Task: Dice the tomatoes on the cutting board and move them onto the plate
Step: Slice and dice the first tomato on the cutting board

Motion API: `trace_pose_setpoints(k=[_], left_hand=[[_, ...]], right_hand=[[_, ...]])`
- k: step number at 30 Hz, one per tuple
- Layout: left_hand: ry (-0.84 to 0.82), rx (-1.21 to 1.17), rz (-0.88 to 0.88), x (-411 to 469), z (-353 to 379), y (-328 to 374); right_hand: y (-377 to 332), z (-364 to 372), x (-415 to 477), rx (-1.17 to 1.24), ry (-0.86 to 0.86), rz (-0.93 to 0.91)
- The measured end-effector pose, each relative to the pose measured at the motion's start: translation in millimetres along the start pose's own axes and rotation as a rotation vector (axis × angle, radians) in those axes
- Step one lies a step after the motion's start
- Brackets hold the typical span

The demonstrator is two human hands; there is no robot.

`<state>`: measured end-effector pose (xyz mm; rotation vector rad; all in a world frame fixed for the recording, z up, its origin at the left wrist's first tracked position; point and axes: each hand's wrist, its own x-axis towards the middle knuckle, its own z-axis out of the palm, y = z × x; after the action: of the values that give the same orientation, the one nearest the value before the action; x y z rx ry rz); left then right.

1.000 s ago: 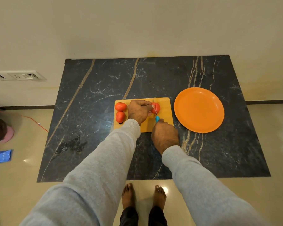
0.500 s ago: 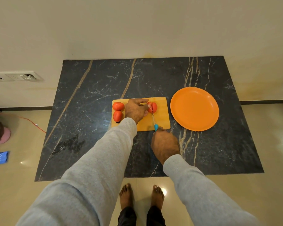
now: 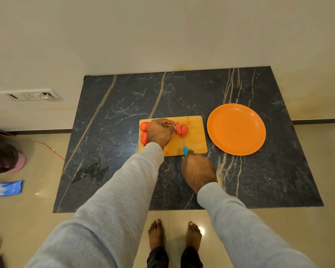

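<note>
A wooden cutting board (image 3: 193, 140) lies on the dark marble counter (image 3: 182, 93). In its middle a red tomato (image 3: 181, 129) lies split in two halves. My left hand (image 3: 160, 132) holds the left half with its fingertips. My right hand (image 3: 198, 170) grips the blue handle of a small knife (image 3: 184, 146), whose blade runs up into the gap between the halves. Two whole tomatoes (image 3: 144, 132) sit at the board's left end, partly hidden by my left hand. An orange plate (image 3: 236, 129) with nothing on it stands just right of the board.
The counter backs onto a cream wall with a socket panel (image 3: 31, 95) at the left. My bare feet (image 3: 174, 234) stand on the tiled floor. A red cable (image 3: 46, 147), a dark bag (image 3: 2, 157) and a blue packet (image 3: 9, 187) lie on the floor at left.
The knife has drawn back toward me through the tomato, and the two halves now stand apart. My left hand has stayed on the tomato.
</note>
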<state>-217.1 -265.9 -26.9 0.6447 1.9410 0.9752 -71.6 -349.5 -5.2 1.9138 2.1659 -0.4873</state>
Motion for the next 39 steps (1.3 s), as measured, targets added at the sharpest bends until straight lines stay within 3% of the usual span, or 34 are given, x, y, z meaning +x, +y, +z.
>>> trace_pose_setpoints(k=[11,19,27,29,33,39], left_hand=[[-0.175,0.195,0.094,-7.6,1.2,3.9],[-0.094,0.009,0.023,2.5,-4.2,7.8],[-0.134,0.737,0.415,-16.8,-1.2,16.1],[-0.182,0.844,0.43,-20.1,1.4,19.1],[-0.253,0.951,0.4,-20.6,-0.3,13.3],[-0.14,0.838,0.489,-13.7,-11.7,-1.3]], right_hand=[[3.5,8.2,-8.3,-0.057,-0.068,-0.004],[6.0,4.3,-5.9,-0.071,-0.071,-0.018],[8.4,-12.6,2.6,0.048,0.031,0.051],[9.3,-15.3,4.4,0.081,0.029,0.068],[11.0,-15.3,2.9,0.155,0.042,0.071],[5.0,-13.4,2.5,0.174,0.026,0.041]])
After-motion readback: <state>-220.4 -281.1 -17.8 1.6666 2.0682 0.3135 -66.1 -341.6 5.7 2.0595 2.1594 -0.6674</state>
